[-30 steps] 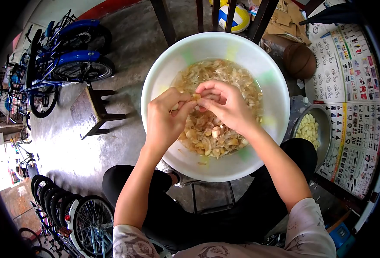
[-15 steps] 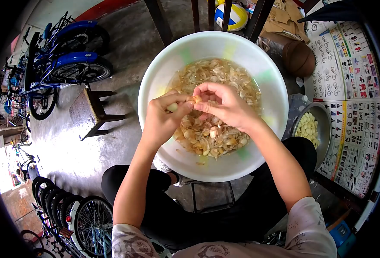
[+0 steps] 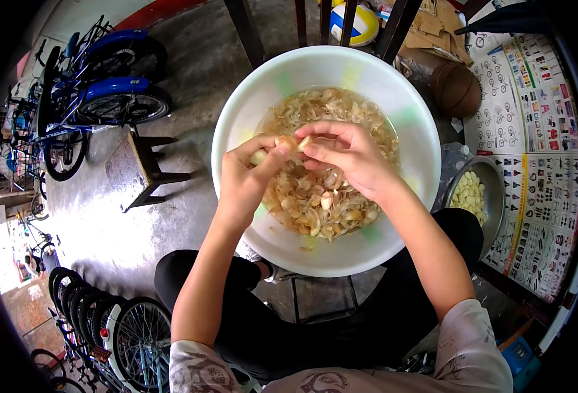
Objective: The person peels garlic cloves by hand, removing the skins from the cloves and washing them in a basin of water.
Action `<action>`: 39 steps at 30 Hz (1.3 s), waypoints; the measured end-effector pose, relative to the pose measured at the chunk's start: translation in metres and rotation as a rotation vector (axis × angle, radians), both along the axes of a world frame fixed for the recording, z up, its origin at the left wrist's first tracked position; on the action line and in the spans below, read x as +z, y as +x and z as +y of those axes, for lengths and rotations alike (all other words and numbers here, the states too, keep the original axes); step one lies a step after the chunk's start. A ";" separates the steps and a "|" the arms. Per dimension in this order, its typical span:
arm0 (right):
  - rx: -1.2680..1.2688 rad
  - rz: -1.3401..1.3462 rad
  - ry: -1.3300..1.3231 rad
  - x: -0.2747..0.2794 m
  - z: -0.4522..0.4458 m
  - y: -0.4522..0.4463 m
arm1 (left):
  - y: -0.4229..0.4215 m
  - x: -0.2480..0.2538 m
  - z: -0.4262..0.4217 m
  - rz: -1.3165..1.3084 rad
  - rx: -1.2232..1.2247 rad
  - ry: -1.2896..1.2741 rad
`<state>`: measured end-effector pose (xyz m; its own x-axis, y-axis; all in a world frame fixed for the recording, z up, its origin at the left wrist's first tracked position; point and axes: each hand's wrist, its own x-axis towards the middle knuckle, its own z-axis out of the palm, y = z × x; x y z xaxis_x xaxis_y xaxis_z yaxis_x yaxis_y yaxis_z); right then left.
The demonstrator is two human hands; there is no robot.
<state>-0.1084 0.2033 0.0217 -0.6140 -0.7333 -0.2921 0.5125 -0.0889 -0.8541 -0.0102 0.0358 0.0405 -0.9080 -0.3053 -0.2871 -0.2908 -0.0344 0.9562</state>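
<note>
Both hands are raised over a wide white basin [image 3: 236,124] of water, garlic cloves [image 3: 351,215] and loose papery skins [image 3: 322,101]. Between the thumb and fingers of my left hand [image 3: 244,171] is a brownish garlic clove [image 3: 286,142]. A paler peeled clove [image 3: 258,157] is tucked in the same hand, partly covered by the fingers. My right hand [image 3: 349,157] pinches a pale piece [image 3: 304,143], garlic or skin, close beside the brownish clove; which of the two I cannot tell.
A metal bowl of peeled garlic cloves [image 3: 468,195] stands right of the basin, near my knee. Beyond it are a brown basketball [image 3: 456,89] and a table covered in printed sheets [image 3: 531,131]. To the left are a wooden stool [image 3: 134,169] and several bicycles [image 3: 122,92].
My fingertips have parted slightly, and the clove in my left hand now shows more. A pale piece is visible at my right fingertips. The view has shifted a little.
</note>
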 end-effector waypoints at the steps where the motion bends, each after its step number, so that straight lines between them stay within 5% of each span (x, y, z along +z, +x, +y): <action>1: 0.000 0.000 0.000 -0.001 0.000 0.000 | 0.000 0.001 0.000 -0.006 0.025 0.079; 20: -0.025 0.092 0.057 -0.004 -0.001 0.002 | 0.000 -0.007 0.006 -0.063 0.104 0.135; 25: -0.013 0.118 0.069 -0.004 -0.001 0.003 | 0.000 -0.005 0.005 -0.016 0.034 -0.270; 34: 0.127 0.046 0.181 0.002 0.000 0.000 | 0.002 -0.009 0.009 0.077 0.005 -0.447; 39: 0.041 0.375 0.209 0.002 -0.002 0.005 | 0.001 -0.008 0.011 0.149 -0.013 -0.526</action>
<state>-0.1037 0.2009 0.0234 -0.6779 -0.7077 -0.1990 0.1623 0.1200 -0.9794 -0.0093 0.0465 0.0326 -0.9317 -0.3617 0.0338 -0.1477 0.4619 0.8745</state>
